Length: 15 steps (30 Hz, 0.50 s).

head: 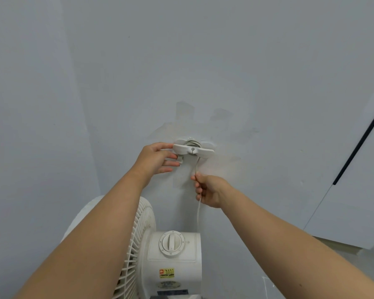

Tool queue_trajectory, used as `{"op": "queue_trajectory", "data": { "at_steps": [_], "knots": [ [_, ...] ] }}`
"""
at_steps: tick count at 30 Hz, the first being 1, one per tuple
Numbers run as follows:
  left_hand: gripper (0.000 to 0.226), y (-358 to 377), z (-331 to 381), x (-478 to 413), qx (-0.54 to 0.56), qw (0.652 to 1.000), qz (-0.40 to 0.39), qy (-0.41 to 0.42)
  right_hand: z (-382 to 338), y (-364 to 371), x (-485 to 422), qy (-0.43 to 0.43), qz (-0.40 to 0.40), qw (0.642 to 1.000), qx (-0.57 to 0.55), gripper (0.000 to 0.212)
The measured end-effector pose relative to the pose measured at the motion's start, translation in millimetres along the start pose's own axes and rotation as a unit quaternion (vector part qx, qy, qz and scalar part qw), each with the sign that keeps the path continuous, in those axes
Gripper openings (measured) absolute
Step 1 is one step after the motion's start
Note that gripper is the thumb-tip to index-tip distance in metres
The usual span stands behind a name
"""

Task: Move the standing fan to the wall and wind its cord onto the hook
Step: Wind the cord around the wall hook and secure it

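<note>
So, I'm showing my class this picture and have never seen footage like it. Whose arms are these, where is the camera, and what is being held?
There is no machine here: a person wears one wide-angle camera on the head, looking forward and down, so both bare arms reach in from the bottom edge. Ahead is a pale grey wall. Fixed to it is a white plastic cord hook with several turns of cord already wound behind it. The left hand touches the hook's left end with loose fingers. The right hand pinches the thin white cord, which runs from the hook down towards the white standing fan just below, beside the wall. A round dial shows on the fan's motor housing.
</note>
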<state>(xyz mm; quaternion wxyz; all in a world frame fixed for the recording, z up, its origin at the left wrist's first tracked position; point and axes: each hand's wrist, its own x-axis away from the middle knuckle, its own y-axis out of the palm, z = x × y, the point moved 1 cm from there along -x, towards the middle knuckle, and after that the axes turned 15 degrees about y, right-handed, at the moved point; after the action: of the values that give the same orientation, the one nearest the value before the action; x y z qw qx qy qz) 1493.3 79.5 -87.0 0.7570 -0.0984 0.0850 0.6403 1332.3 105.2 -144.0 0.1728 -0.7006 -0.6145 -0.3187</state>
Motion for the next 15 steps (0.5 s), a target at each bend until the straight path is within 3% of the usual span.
{"op": "queue_trajectory", "data": {
  "at_steps": [5,8,10,12,15],
  "knots": [
    [0.018,4.4,-6.3,-2.1,-0.04,0.998,0.015,-0.043,14.6,-5.2,-16.3,0.024,-0.07,0.997,-0.037,0.028],
    [0.018,7.5,-12.2,0.3,-0.118,0.987,-0.058,-0.092,22.3,-3.6,-19.0,0.032,-0.088,0.995,-0.042,0.029],
    [0.019,9.5,-15.2,1.4,-0.153,0.976,-0.111,-0.111,28.4,-1.1,-20.9,0.056,-0.068,0.996,0.027,0.03],
    [0.024,10.9,-17.3,0.5,-0.177,0.967,-0.151,-0.106,32.3,1.0,-24.0,0.076,-0.049,0.992,0.088,0.038],
    [0.032,14.1,-18.7,-1.1,-0.196,0.958,-0.193,-0.082,34.4,4.5,-27.6,0.082,-0.078,0.99,0.085,0.035]
  ]
}}
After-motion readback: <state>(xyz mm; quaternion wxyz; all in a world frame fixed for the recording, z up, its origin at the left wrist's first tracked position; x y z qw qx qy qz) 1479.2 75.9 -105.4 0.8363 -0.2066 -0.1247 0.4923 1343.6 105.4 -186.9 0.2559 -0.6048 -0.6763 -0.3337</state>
